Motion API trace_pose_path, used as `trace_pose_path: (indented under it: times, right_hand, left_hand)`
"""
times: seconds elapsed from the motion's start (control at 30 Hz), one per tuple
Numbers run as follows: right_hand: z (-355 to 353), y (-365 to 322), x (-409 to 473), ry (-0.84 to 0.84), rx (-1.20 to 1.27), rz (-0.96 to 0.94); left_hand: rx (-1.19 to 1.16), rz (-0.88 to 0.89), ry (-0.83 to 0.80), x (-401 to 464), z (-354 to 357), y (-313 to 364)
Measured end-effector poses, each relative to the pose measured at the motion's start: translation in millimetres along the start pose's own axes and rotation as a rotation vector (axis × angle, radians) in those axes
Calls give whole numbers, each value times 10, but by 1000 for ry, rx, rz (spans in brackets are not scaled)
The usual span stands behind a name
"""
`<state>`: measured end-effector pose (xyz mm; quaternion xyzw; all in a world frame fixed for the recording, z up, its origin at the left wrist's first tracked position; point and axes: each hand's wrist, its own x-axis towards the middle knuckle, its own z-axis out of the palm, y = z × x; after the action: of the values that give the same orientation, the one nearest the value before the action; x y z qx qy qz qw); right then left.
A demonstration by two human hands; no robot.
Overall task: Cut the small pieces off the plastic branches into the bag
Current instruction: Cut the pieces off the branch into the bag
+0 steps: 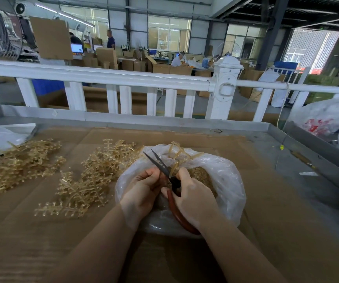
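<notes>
Over a cardboard-covered metal table [270,127], the right hand [195,199] grips red-handled scissors [171,193] with dark blades parted. The left hand [142,193] curls its fingers round one amber translucent plastic branch [182,155], holding it at the blades above an open clear plastic bag [227,180] holding small amber pieces. More such branches lie heaped just left of the bag [95,174] and further left [17,162]. Red print on a plastic sack [319,123] at right is unreadable
</notes>
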<state>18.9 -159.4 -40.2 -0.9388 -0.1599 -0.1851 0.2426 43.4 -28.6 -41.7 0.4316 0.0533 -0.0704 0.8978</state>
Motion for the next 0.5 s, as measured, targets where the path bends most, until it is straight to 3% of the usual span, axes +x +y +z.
trace_pose_path:
  times: [0.5]
  right_hand:
    - [-35,9,22,18,-54,-10]
  left_hand:
    - [31,3,51,-7,38,4]
